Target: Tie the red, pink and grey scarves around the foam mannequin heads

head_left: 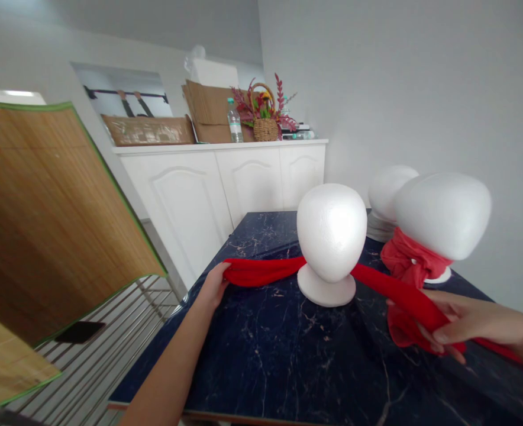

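A white foam mannequin head point(331, 236) stands on a dark blue marble table point(279, 349). A long red scarf point(261, 271) runs behind its neck and out to both sides. My left hand point(213, 286) is closed on the scarf's left end at the table's left edge. My right hand point(461, 322) grips the right part of the scarf, bunched, near the table's right side. A second foam head point(443, 214) at the right has a red scarf point(410, 261) tied round its neck. A third foam head point(388, 195) stands behind it.
A bamboo mat with green edging point(44, 219) lies over a metal wire rack point(123, 331) at the left, with a black phone point(80, 332) on the rack. White cabinets point(226, 183) at the back carry cardboard boxes, a water bottle point(234, 121) and a flower basket point(265, 115).
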A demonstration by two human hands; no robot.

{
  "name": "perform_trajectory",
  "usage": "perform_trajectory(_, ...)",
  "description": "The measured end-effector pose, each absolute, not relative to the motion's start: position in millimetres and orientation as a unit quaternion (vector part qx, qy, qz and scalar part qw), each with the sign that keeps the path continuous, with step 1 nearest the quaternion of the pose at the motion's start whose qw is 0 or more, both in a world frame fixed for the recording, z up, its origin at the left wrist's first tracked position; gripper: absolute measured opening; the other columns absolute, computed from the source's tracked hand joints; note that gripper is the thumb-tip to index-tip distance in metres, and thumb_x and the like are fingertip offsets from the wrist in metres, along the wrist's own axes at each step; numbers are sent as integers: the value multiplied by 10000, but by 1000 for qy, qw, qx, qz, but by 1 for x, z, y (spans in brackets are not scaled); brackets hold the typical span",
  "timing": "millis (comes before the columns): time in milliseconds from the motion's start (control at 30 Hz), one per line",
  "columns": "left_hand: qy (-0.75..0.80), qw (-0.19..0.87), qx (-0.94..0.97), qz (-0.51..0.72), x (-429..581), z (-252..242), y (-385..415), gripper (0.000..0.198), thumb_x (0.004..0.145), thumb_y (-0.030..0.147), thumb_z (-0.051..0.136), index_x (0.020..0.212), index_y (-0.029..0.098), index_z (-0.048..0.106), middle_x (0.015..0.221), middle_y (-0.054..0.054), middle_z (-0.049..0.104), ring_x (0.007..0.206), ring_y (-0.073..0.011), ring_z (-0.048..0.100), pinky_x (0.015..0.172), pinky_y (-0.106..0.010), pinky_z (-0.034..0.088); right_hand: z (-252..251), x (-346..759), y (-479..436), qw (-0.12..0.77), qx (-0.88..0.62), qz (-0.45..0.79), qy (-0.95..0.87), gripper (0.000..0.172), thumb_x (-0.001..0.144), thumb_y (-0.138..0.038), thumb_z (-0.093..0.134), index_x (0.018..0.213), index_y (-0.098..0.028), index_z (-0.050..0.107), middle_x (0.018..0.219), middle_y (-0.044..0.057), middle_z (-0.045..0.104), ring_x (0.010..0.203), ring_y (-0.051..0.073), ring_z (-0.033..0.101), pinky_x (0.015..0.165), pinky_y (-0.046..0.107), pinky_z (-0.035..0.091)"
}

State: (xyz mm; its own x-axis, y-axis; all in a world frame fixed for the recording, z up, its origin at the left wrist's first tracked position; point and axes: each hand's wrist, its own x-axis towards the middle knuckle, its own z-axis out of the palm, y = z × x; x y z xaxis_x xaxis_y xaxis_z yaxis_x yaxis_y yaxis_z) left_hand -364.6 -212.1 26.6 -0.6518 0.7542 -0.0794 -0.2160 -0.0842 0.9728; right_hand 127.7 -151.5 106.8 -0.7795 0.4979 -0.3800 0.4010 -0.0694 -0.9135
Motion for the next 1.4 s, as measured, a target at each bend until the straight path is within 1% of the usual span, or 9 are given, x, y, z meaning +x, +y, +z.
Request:
perform_trajectory(233,400,457,225,762,-342,49,-219,229,873,252,521,656,180,498,454,78,345,445,-80,463,668,-246,558,60,81,-181,246,-356,787,-440,124,819,-361,656,786,-242,642,738,10,583,473,79,475,535,228,487)
perform_trajectory(367,282,557,237,745,-328,55,-229,226,867,226,409,776,127,590,608,-15,574,580,-134,613,711,-331,596,52,59,-203,289,-372,784,-404,243,780,-313,730,999,-213,694,929,30,682,773,128,644,773,243,533)
perform_trajectory(500,295,554,267,731,-314,54,-236,279,807,61,448,995,146,636,840,-65,722,721,-167,700,740,-352,610,58,69,-199,213,-325,700,-600,304,740,-356,781,957,-157,706,951,69,717,915,222,665,856,326,516)
perform_trajectory(767,349,611,342,622,-274,53,-231,594,817,52,643,1348,288,518,1142,-80,689,519,-10,561,456,-101,469,47,50,-180,195,-407,602,-659,365,763,-482,684,893,-160,576,636,-12,583,560,130,574,541,240,455)
perform_trajectory(933,393,630,397,539,-251,46,-232,573,827,178,702,1363,251,513,1071,-96,703,574,-42,594,540,-149,502,37,30,-173,116,-516,211,-822,498,779,-664,572,680,-179,522,677,111,636,671,267,652,603,338,463)
perform_trajectory(1033,430,624,450,472,-241,44,-233,440,806,269,736,1218,162,625,1010,-99,703,621,-81,630,540,-169,496,37,25,-169,61,-518,85,-849,443,783,-591,619,659,-174,530,820,190,687,832,342,676,673,367,475)
perform_trajectory(1100,452,614,471,443,-235,44,-233,401,795,301,745,1153,143,656,1007,-99,699,658,-97,646,547,-172,489,38,22,-167,51,-496,136,-856,313,801,-425,647,665,-179,509,790,163,693,770,300,689,628,332,480)
perform_trajectory(1233,483,608,463,427,-228,45,-232,440,739,297,783,1134,143,665,1071,-114,697,850,-167,678,645,-219,524,37,9,-170,117,-476,455,-743,269,848,-319,609,685,-204,429,491,-9,560,424,154,577,421,238,432)
perform_trajectory(1400,512,584,485,403,-217,43,-230,540,654,287,832,1147,142,667,1130,-128,698,992,-223,655,845,-318,523,31,-17,-183,289,-432,675,-524,117,846,-207,638,783,-150,558,597,-30,605,473,82,583,451,176,500)
